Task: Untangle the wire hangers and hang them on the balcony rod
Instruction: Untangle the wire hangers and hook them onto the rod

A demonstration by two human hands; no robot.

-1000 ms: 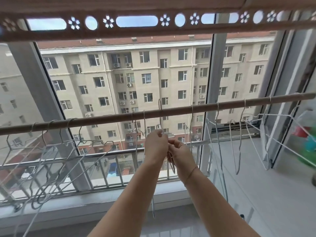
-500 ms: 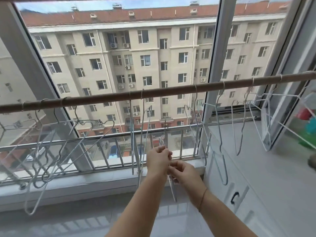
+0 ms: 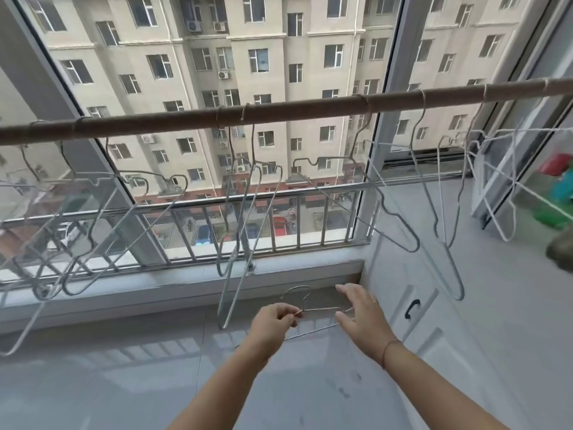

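A brown balcony rod point(image 3: 310, 111) runs across the window. Wire hangers hang from it: a tangled bunch at the left point(image 3: 93, 212), two close together in the middle point(image 3: 245, 212), single ones to the right point(image 3: 446, 218) and a white cluster at the far right point(image 3: 496, 181). Below the rod, near the sill, my left hand point(image 3: 273, 318) pinches the neck of a loose wire hanger point(image 3: 322, 309), whose hook points up. My right hand point(image 3: 359, 315) is at the hanger's right shoulder with fingers spread; the wire ends reach its palm.
A metal railing point(image 3: 310, 197) stands outside the glass. A white cabinet with a black handle point(image 3: 412, 308) fills the right side, under the right hangers. Red, blue and green things point(image 3: 555, 187) sit at the far right. Grey floor lies below.
Both hands dropped from just under the rod to near the sill, bringing one hanger down. The hands, pressed together before, are apart and my right fingers have spread. The view tilted down.
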